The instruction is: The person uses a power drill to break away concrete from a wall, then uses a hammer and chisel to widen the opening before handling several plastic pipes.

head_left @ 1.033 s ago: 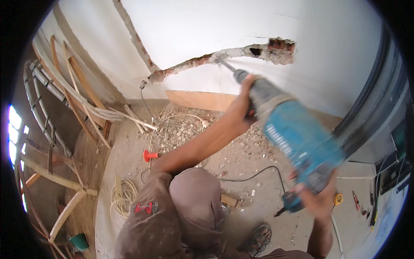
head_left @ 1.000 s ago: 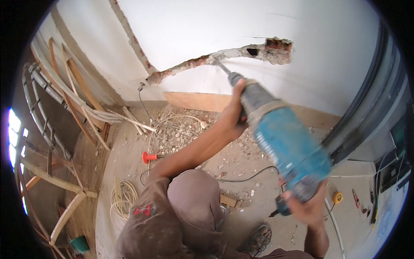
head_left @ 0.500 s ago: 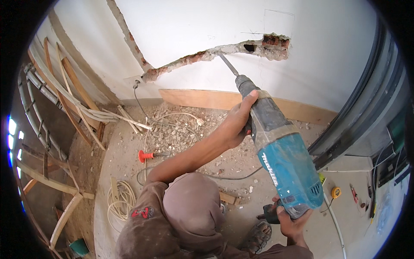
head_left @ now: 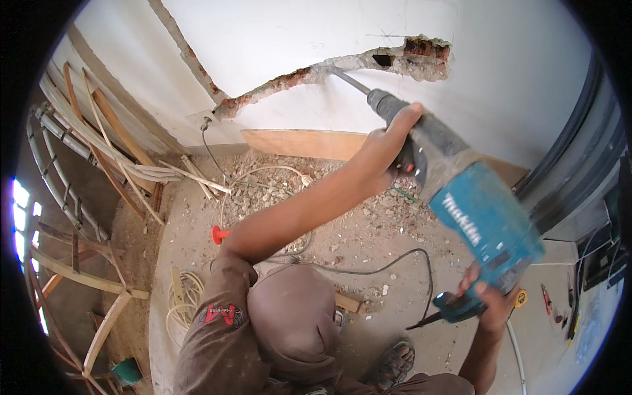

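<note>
A teal and grey rotary hammer (head_left: pixel 485 212) angles up toward the white wall (head_left: pixel 296 26), the tip of its long steel bit (head_left: pixel 352 81) in a jagged channel (head_left: pixel 288 82) that exposes brick and mortar. My left hand (head_left: pixel 398 135) is closed round the grey front part of the tool, thumb on top just behind the chuck. My right hand (head_left: pixel 487 304), lower at the right, is closed on the tool's rear handle, from which a dark cord (head_left: pixel 419 322) runs.
Broken rubble (head_left: pixel 276 197) and cables lie along the wall's foot beside a plywood strip (head_left: pixel 303 141). Wood pieces (head_left: pixel 122 128) and pipes lean at left, near coiled cable (head_left: pixel 184 303). An orange-guarded chisel (head_left: pixel 219 234), tape measure (head_left: pixel 520 297) and pliers (head_left: pixel 546 299) lie on the floor. Dark tracks (head_left: pixel 579 125) curve at right.
Both my hands and the tool have shifted right and up since half a second ago, tilting the tool further rightward at its rear. The bit's tip stays in the channel.
</note>
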`<act>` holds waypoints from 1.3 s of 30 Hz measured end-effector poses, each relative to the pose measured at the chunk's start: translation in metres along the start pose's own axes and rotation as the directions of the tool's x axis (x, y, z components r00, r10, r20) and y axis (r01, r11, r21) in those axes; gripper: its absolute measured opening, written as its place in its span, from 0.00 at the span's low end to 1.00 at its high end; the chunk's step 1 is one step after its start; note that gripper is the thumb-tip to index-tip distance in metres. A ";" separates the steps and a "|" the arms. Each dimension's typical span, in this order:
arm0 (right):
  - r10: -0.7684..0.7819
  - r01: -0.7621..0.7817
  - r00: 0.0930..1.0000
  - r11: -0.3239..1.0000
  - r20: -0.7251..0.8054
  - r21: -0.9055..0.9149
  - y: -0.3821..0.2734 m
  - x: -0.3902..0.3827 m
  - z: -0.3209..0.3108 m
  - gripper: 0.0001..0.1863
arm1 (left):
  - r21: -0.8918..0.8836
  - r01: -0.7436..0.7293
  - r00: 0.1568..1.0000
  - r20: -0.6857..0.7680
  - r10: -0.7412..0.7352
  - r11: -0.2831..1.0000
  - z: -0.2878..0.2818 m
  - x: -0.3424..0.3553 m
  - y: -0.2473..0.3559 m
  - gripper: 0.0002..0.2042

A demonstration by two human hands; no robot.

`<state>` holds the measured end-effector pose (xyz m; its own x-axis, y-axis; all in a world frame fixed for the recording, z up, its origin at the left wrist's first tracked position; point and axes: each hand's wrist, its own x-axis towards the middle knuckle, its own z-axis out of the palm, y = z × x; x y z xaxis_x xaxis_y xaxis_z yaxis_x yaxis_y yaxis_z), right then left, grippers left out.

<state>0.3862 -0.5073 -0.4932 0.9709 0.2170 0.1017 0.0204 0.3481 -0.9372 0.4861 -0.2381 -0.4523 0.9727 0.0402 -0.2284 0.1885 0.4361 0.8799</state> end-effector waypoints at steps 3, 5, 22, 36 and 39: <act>0.059 -0.057 0.993 0.998 0.104 -0.017 -0.025 0.050 -0.027 0.28 | -0.039 -0.048 0.999 0.006 0.048 0.998 0.012 0.026 0.009 0.25; 0.104 -0.110 0.983 0.993 0.153 0.034 -0.038 0.086 -0.047 0.28 | -0.067 -0.021 0.999 -0.039 0.019 0.998 0.025 0.043 0.015 0.21; 0.035 -0.036 0.999 0.997 0.022 0.069 0.003 -0.030 -0.029 0.36 | 0.048 0.018 0.991 -0.132 -0.011 0.999 0.029 -0.033 -0.024 0.27; 0.033 -0.030 0.999 0.996 0.042 -0.079 0.003 0.002 0.042 0.30 | 0.023 -0.020 0.995 -0.100 0.023 1.000 -0.027 -0.008 0.016 0.31; 0.003 0.005 0.994 0.998 0.114 -0.065 -0.016 0.017 0.034 0.32 | 0.035 -0.031 0.997 -0.069 0.033 0.999 -0.028 -0.001 0.018 0.32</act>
<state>0.3946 -0.4779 -0.4651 0.9374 0.3203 0.1364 0.0404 0.2892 -0.9564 0.4848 -0.2046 -0.4476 0.9668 0.1171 -0.2273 0.1631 0.4025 0.9008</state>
